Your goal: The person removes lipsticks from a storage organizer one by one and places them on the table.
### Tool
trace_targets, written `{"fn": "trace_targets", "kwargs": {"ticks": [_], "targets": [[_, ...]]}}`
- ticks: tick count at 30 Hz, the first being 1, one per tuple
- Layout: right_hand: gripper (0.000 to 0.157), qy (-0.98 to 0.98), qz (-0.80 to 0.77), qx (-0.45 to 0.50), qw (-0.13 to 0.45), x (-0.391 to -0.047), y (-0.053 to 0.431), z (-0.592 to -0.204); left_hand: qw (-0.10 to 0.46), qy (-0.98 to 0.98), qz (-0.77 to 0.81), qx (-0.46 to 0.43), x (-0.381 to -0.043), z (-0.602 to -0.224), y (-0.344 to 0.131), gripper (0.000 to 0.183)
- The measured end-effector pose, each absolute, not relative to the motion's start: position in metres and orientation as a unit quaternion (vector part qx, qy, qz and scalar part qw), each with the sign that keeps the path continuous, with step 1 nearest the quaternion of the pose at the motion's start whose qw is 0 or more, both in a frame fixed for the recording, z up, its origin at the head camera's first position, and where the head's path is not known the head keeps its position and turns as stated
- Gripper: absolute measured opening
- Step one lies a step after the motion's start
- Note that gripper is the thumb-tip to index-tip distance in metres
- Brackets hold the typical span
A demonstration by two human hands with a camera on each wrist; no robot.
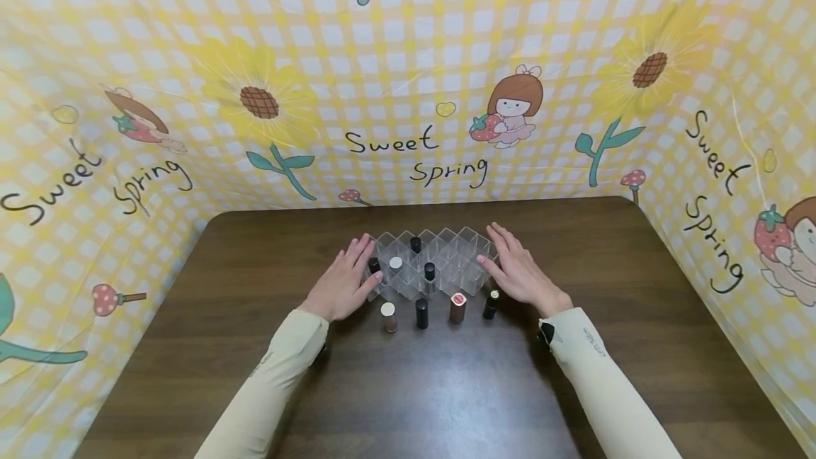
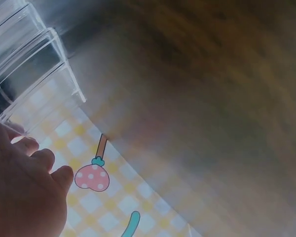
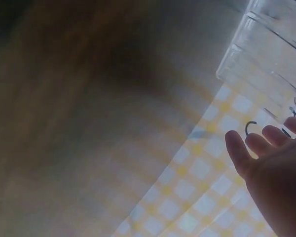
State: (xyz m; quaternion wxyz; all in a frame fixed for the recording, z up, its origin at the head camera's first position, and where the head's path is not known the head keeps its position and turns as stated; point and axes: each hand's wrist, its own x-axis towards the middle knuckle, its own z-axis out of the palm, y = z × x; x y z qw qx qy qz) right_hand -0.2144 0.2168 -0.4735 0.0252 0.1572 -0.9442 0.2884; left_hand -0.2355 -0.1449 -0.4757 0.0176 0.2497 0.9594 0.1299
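Observation:
A clear plastic organizer (image 1: 451, 278) with diamond-shaped compartments stands on the table between both hands. My left hand (image 1: 343, 280) lies along its left end, fingers extended and thumb towards the front. At the right end is my right hand (image 1: 523, 276), its fingers also straight and its thumb by the near corner. Several small tubes stand inside, among them a white-capped one (image 1: 396, 263) and a black-capped one (image 1: 430, 272). In the left wrist view the organizer's wall (image 2: 64, 61) rises beside the fingers; whether the palms press on it is hard to tell.
In front of the organizer stand a white-capped tube (image 1: 389, 319), a black tube (image 1: 422, 314), a reddish-brown lipstick (image 1: 457, 309) and a dark tube (image 1: 490, 305), in a row. A yellow checked cloth (image 1: 408, 76) walls in the back and sides of the brown table (image 1: 433, 395).

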Motion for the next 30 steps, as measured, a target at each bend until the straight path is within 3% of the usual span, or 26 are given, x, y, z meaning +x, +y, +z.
{"fn": "trace_targets", "kwargs": {"ticks": [12,22,30], "targets": [[0.071,-0.944,0.272,0.186,-0.002,-0.219,0.214,-0.48,0.071,0.937,0.254,0.231,-0.235,-0.465,-0.146,0.065],[0.078,-0.957,0.222,0.181,-0.049,-0.221,0.213,-0.474,0.01,0.935,0.266,0.232,-0.234,-0.459,-0.145,0.04],[0.083,-0.962,0.189,0.181,-0.077,-0.226,0.211,-0.469,-0.019,0.937,0.259,0.235,-0.234,-0.455,-0.144,0.037]]}}
